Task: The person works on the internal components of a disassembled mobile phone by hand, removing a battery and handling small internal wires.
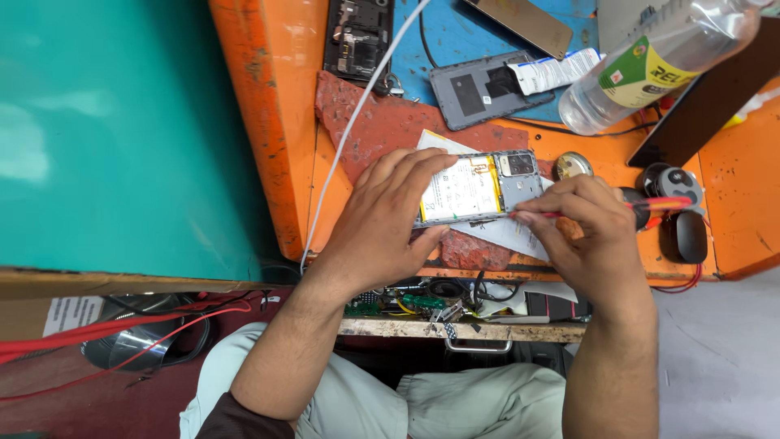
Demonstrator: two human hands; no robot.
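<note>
Presently left hand (pixel 382 223) clamps opened phone (pixel 479 189), long axis left-right; right hand (pixel 589 232) pinches red screwdriver (pixel 601 209), tip at phone's near-right edge.

Two hands (pixel 382 223) (pixel 581 232), one opened phone (pixel 479 189)

desk (pixel 284 122): orange, scuffed with darker marks
mat (pixel 382 122): brick red, rough speckled
opened phone (pixel 479 189): grey frame, white battery edged in yellow
screwdriver (pixel 650 205): red shaft, red and black handle
back cover (pixel 479 89): dark grey
bottle (pixel 658 61): clear, with green, yellow and red label
cable (pixel 357 122): white
wall panel (pixel 114 130): teal
trousers (pixel 487 402): pale grey-green
</note>
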